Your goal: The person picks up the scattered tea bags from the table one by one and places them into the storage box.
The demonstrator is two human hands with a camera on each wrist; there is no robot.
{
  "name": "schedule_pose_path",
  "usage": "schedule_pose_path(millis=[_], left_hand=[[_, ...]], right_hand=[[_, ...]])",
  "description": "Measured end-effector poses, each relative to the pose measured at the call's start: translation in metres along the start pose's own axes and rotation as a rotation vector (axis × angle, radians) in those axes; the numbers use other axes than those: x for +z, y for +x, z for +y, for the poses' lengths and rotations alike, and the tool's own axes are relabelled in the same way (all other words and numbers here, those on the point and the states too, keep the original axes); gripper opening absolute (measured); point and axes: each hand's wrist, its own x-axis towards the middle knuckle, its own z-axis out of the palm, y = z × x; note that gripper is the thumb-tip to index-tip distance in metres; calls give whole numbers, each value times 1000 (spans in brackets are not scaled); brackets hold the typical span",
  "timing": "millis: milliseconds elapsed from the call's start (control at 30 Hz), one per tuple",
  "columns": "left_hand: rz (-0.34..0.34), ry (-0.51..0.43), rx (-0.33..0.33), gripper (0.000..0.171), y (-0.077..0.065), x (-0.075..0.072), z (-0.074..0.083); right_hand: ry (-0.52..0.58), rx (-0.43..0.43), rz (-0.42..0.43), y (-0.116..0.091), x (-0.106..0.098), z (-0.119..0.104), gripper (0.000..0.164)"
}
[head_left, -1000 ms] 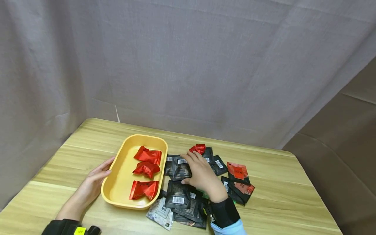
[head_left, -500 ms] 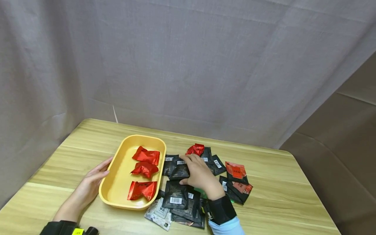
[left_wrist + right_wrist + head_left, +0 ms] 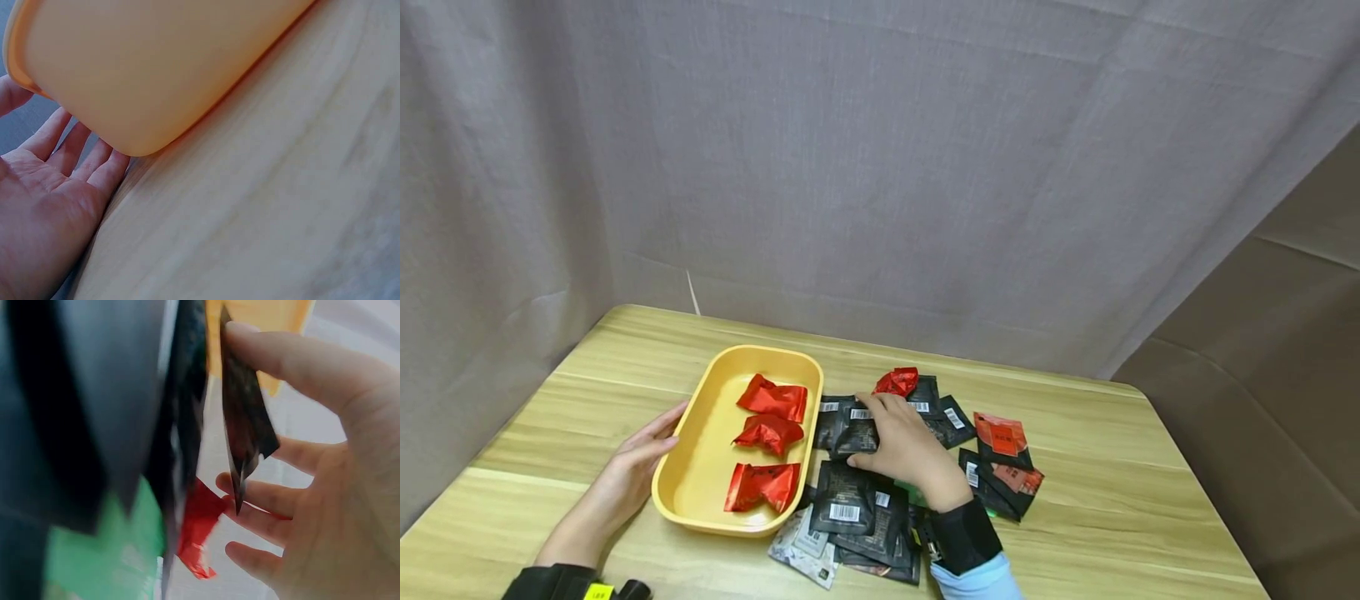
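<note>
My left hand rests against the near left side of a yellow plastic tray. In the left wrist view its fairly straight fingers touch the tray's outer wall. Three crumpled red foil packets lie along the tray's right half. My right hand is over the pile just right of the tray. It grips a small black sachet with a white barcode, thumb at the near edge and index finger at the far one. The right wrist view shows this sachet edge-on between thumb and fingers.
More black sachets overlap nearer the front, beside a pale patterned sachet. Another red foil packet lies beyond my right hand. Red-and-black sachets are to the right. Something green shows among the pile. A grey curtain hangs behind the table.
My right thumb has slid slightly left along the black sachet's near edge. The whole view has shifted a little. My left hand and the tray keep their places.
</note>
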Motion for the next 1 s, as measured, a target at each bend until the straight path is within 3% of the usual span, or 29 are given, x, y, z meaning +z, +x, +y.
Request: schedule_pose_path(millis=[267, 467, 767, 1000], left_hand=[[-6, -6, 12, 47, 2, 1, 0], [-12, 4, 14, 48, 1, -1, 0], [-36, -18, 33, 49, 1, 0, 2], [-28, -30, 41, 50, 1, 1, 2]], right_hand=[[-47, -7, 110, -8, -22, -6, 89], [-93, -71, 159, -12, -26, -29, 89], [-241, -289, 153, -15, 2, -81, 82], [-336, -368, 113, -16, 32, -104, 76]])
